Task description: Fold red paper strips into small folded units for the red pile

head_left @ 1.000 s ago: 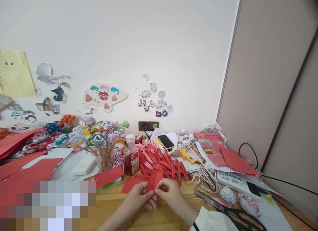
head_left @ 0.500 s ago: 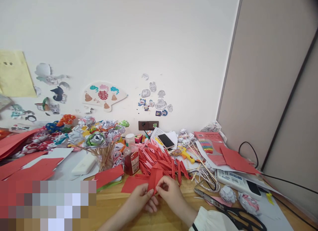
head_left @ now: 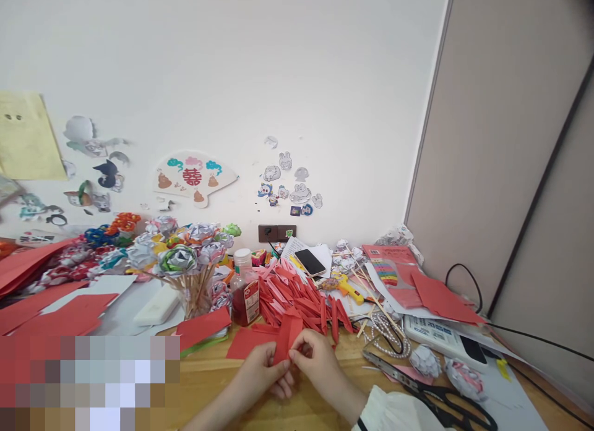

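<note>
A strip of red paper (head_left: 286, 337), creased lengthwise, is held up between my two hands just above the wooden table. My left hand (head_left: 265, 370) pinches its lower left edge, thumb in front and the other fingers behind. On the lower right edge, my right hand (head_left: 312, 360) grips the paper between thumb and forefinger. Right behind the strip lies a heap of folded red paper pieces (head_left: 294, 292). Flat red paper (head_left: 245, 343) rests on the table beside my left hand. The fingertips behind the strip are partly hidden.
Black-handled scissors (head_left: 431, 394) and crumpled paper balls (head_left: 426, 361) lie right of my right arm. A yellow glue gun (head_left: 350, 289), a bead string (head_left: 383, 338) and a phone (head_left: 310, 263) sit behind. At left stand a bottle (head_left: 245, 301) and a holder of sticks (head_left: 195, 295).
Both hands stay at nearly the same place, holding the red paper strip. Only slight shifts of the fingers and of the strip's tilt show.
</note>
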{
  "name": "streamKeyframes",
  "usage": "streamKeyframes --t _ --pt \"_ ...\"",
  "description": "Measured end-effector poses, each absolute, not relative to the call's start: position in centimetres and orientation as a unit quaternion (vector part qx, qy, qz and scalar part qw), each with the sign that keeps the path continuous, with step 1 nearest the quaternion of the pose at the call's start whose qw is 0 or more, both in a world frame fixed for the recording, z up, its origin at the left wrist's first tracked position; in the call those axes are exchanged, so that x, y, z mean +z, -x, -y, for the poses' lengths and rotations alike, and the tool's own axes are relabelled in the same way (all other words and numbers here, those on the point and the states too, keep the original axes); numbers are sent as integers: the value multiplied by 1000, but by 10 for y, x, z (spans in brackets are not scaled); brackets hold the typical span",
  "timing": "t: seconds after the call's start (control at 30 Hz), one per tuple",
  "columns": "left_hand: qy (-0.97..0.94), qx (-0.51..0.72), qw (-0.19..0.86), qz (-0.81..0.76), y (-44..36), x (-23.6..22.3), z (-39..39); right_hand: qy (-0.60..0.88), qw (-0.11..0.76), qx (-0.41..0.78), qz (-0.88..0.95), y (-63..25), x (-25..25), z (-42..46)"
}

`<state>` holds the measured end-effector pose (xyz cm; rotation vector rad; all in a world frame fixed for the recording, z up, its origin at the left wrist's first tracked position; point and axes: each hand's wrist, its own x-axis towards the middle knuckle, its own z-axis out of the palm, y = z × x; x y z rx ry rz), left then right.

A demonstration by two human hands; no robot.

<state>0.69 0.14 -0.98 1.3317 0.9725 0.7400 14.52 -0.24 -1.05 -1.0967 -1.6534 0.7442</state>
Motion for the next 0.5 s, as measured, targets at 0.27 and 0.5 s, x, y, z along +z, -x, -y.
streamKeyframes --t 0.27,0.5 --pt "-583 322 613 -425 -8 -7 0 399 492 432 641 -145 -17 -1" --pt "-577 321 626 -415 -9 -9 -1 377 510 432 641 -148 -21 -5"
